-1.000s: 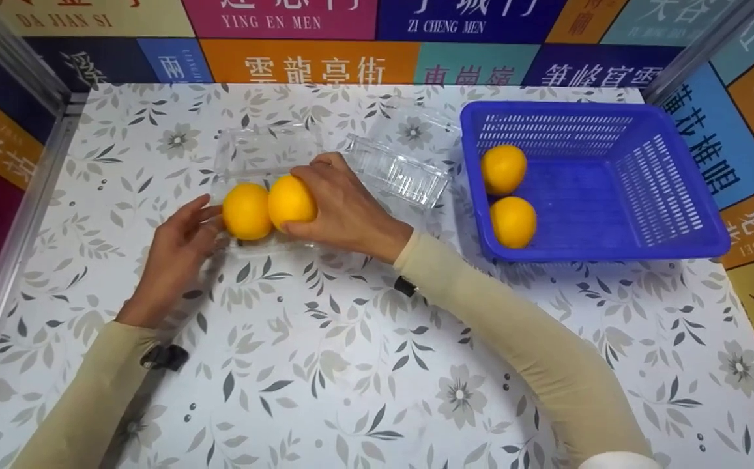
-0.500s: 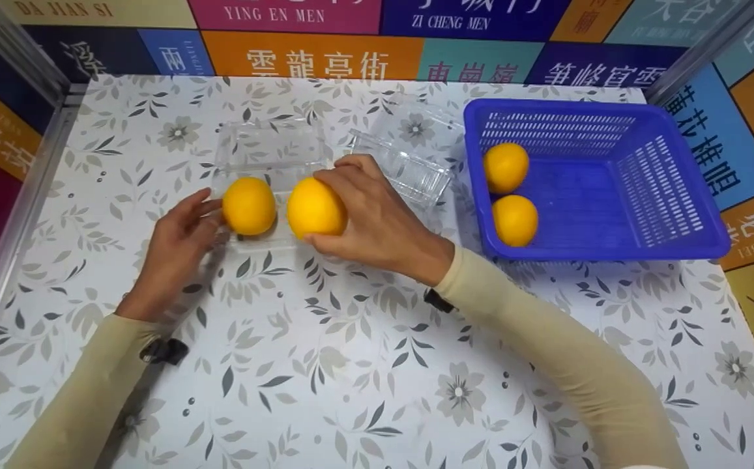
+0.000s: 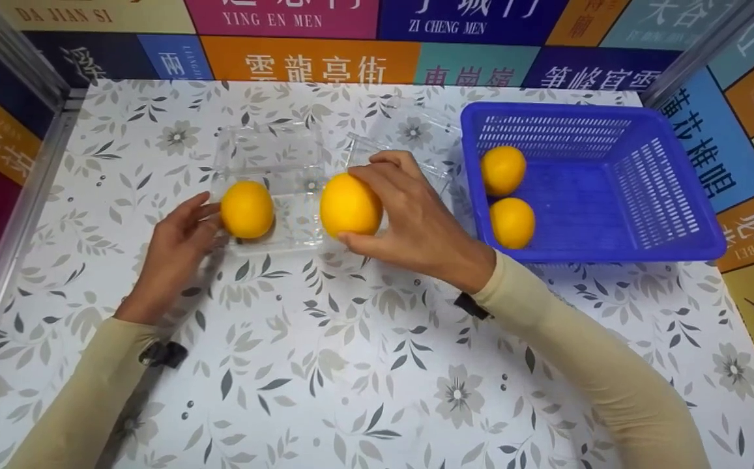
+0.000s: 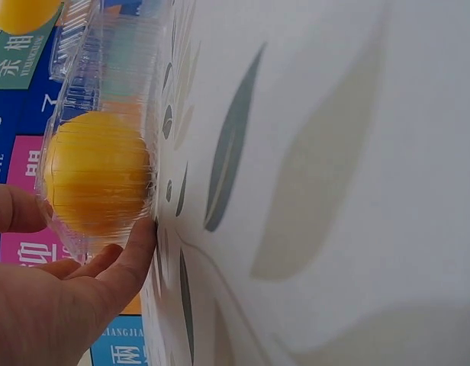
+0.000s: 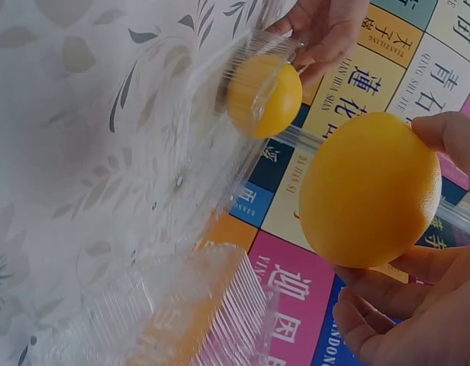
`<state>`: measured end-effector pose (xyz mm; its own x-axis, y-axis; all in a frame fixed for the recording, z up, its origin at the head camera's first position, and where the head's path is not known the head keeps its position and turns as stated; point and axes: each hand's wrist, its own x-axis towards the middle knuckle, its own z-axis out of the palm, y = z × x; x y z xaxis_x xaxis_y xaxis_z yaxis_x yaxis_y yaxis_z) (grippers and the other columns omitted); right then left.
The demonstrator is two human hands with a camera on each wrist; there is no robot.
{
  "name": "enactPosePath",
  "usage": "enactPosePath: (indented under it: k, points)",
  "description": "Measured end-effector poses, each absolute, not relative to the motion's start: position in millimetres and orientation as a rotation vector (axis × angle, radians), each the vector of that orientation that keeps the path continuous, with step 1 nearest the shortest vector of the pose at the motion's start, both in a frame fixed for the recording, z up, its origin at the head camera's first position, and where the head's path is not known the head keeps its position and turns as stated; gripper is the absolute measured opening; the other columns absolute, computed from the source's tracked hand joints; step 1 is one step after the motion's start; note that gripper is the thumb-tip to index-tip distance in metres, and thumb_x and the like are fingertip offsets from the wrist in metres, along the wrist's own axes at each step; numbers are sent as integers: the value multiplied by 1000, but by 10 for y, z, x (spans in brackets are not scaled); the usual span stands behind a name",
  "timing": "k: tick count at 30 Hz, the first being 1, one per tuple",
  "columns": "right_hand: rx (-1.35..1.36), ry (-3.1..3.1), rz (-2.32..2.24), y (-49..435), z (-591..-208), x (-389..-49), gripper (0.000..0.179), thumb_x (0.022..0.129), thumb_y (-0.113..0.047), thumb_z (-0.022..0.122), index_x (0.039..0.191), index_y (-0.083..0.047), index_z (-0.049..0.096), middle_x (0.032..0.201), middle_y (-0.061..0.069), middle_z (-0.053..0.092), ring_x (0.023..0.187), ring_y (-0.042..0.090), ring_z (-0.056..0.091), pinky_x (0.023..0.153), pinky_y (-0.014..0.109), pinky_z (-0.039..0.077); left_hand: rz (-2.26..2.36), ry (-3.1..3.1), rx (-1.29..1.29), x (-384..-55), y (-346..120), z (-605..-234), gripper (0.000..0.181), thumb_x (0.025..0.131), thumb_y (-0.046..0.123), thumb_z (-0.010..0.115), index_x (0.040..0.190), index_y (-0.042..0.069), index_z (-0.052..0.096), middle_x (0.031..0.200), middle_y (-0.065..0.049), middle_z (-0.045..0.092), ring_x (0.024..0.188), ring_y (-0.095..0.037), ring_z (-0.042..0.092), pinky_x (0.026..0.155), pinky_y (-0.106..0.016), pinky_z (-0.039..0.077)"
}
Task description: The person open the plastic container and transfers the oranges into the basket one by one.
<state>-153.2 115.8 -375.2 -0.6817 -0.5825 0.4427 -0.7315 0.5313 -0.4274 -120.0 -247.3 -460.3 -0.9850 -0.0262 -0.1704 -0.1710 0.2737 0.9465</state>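
My right hand holds an orange between thumb and fingers. It is raised over the right end of a clear plastic clamshell box, whose lid is folded back. Inside the box's left end lies another orange, seen through the ribbed wall in the left wrist view. My left hand is at that end, its extended fingers touching the outside of the wall; one fingertip meets the table. In the right wrist view, the held orange is apart from the box.
A blue plastic basket stands at the right, with two oranges along its left wall. Between box and basket lies a second clear clamshell, partly behind my right hand. Printed panels border the floral tabletop.
My right hand has moved right with its orange, away from the orange in the box, leaving a widening gap. The left hand has stayed at the box's left end.
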Motion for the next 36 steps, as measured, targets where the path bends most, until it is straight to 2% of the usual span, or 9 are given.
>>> enactPosePath:
  k: [15,22,36]
  points:
    - [984,-2518,805,1718,-3509,-1487,70,87,-40,89,141,0,69,134,13,75,134,37,52,115,52,42,1855,2402,-147,-1200,-2469,-4601,63,115,20,52,173,6,31,164,-17,53,125,-19,65,100,-21,58]
    - [913,-2526,800,2019,-3462,-1478,71,85,-38,92,140,2,70,136,17,74,136,39,52,116,55,38,1841,2394,-161,-1206,-2474,-4605,64,116,21,51,174,8,29,165,-16,52,127,-18,65,101,-20,57]
    - [642,-2632,810,2643,-3363,-1439,69,84,-30,96,141,-1,70,136,18,73,139,36,47,111,59,43,1869,2389,-165,-1197,-2464,-4600,62,115,18,52,173,6,31,164,-17,53,128,-20,63,100,-18,57]
